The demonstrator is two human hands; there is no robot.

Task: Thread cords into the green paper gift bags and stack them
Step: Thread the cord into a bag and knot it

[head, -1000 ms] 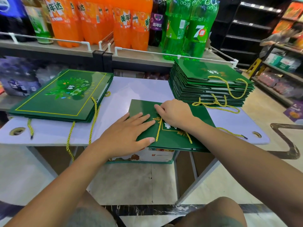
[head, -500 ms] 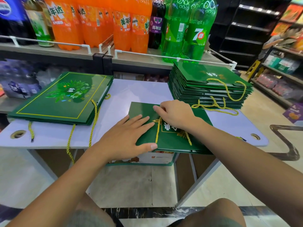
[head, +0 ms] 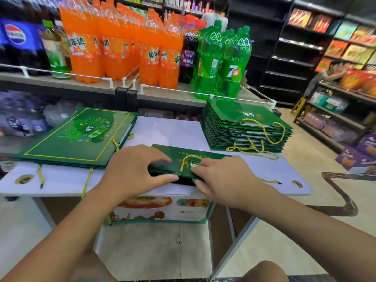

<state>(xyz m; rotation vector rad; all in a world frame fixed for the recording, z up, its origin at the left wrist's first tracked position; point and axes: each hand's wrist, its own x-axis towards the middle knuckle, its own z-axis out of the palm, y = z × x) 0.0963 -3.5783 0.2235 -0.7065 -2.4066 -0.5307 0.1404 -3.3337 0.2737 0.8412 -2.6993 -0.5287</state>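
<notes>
I am recording the left hand [head: 132,169] and right hand [head: 223,178] both pinching the green bag [head: 179,152] at the desk's [head: 173,131] near edge, cord [head: 190,158] seemingly threaded; I am judging a lift onto the far-right stack [head: 244,129] due next.

Centre of the white table [head: 168,129]: one flat green bag [head: 173,153], its near edge raised off the surface. The left hand [head: 134,169] grips that edge — fingers on top, thumb beneath. The right hand [head: 221,178] pinches the same edge just beside it, below a yellow cord [head: 188,159] looped on the bag's face. A low stack of bags [head: 81,139] lies at left, a taller stack [head: 240,127] at right — soda bottles [head: 150,58] stand on the shelf [head: 61,83] behind.
</notes>
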